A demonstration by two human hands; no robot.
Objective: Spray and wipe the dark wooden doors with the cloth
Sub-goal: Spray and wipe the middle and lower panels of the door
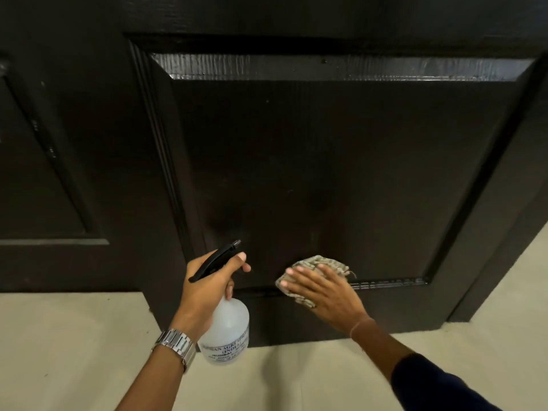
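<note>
Cloth [314, 269] flat under right hand [329, 295]

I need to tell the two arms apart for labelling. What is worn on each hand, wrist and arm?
The left hand is bare, with a silver metal link watch on its wrist. The right hand has a thin band at the wrist and a dark navy sleeve pushed up the forearm.

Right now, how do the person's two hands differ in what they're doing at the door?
The left hand grips a spray bottle by its neck, fingers curled; the right hand lies flat, fingers straight, pressing a cloth against the door. The left hand is off the door; the right is against its lower panel edge. The left wrist wears a metal watch, the right a thin band. Both are low, near the floor.
</note>
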